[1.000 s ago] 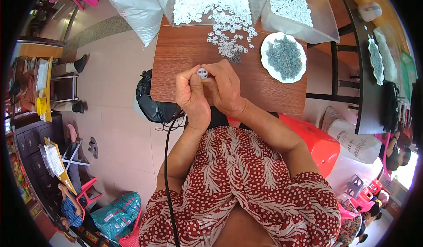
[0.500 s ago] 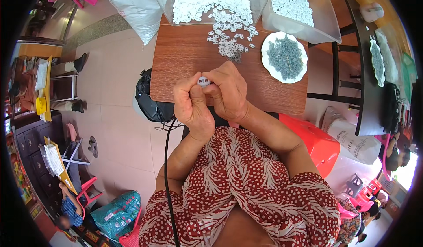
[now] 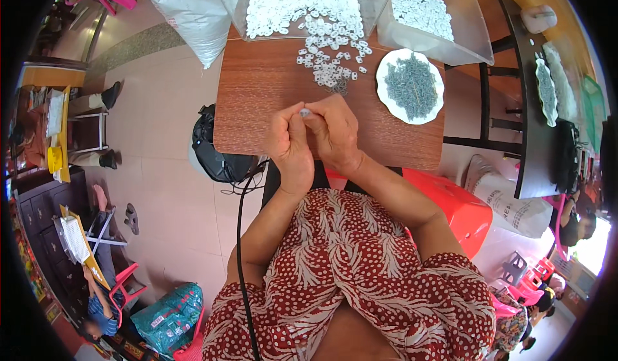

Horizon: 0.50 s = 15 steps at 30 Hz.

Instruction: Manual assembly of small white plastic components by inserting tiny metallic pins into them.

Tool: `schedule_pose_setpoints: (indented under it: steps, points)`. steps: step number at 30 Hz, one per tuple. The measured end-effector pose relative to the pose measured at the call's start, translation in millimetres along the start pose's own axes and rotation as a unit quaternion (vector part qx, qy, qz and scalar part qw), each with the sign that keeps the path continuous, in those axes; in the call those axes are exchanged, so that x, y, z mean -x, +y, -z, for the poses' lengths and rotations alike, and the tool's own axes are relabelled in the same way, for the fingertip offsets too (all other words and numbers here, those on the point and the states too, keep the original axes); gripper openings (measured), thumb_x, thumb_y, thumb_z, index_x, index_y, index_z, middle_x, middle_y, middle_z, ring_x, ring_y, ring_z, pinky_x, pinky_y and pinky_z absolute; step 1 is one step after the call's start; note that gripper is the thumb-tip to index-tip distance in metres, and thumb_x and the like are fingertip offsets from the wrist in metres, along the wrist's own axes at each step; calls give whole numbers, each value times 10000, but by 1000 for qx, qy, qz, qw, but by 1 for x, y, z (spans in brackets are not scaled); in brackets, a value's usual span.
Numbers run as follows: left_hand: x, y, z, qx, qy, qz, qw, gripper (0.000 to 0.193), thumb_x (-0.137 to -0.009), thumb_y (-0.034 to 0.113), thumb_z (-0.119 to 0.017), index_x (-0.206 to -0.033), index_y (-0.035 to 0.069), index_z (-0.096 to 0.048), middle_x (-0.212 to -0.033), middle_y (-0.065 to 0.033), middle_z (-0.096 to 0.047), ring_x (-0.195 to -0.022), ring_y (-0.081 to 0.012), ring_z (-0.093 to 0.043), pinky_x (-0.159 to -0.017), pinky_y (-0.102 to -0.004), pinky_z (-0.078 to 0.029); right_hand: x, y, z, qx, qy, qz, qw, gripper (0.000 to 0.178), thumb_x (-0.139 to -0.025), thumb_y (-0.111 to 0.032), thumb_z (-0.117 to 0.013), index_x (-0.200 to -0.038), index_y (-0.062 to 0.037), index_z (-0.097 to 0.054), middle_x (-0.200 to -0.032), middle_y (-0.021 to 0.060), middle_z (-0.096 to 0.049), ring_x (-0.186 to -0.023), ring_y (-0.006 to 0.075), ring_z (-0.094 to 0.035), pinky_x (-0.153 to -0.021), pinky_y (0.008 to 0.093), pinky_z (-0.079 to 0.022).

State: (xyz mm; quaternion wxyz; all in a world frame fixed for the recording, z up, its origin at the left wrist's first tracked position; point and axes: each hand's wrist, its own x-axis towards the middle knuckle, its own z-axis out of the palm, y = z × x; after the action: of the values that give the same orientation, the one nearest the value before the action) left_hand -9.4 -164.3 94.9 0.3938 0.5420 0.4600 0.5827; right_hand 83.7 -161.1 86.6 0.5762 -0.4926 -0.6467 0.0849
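Observation:
Over the near part of the brown table [image 3: 257, 97], my left hand [image 3: 289, 143] and my right hand [image 3: 336, 132] meet at the fingertips. Both pinch one small white plastic piece with holes [image 3: 304, 112]; the fingers cover most of it. Just beyond my hands lies a heap of similar white two-hole pieces [image 3: 328, 73], with thin grey metal bits [image 3: 341, 88] at its near edge. More white pieces [image 3: 331, 36] spread back toward a clear bin. To the right, a scalloped white plate [image 3: 439, 91] carries a mound of grey screw-like metal pieces [image 3: 411, 85].
Two clear plastic bins [image 3: 473, 42] of white pieces stand at the table's far side. A white sack [image 3: 199, 23] is at the far left. A black bag [image 3: 215, 152] sits beside the table, and a black cable [image 3: 242, 258] runs past my left arm. A red stool [image 3: 450, 206] is at right.
My hands have turned slightly and drawn closer together around the white piece, so less of it shows. The whole view has shifted a little.

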Motion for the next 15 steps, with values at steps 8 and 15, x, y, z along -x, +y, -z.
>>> schedule_pose_setpoints:
  steps: [8, 15]
  points:
    - [-10, -65, -2, -120, -111, 187, 969, 168, -831, 63, -562, -993, 30, -595, -826, -77, -584, -787, -163, -549, -713, -276, -430, 17, 31, 62, -87, -15, -363, 927, 78, -793, -34, -606, -856, 10, -623, -816, 29, -632, -761, 82, -552, -688, 212, -444]
    - [-45, -104, -25, -267, -104, 8, 958, 158, -755, 32, -593, -910, 63, -602, -805, -118, -571, -790, -306, -548, -697, -392, -425, -73, 98, 153, 135, 87, -262, 952, 183, -792, -104, -617, -910, 35, -629, -762, 32, -626, -708, 86, -550, -638, 226, -438]
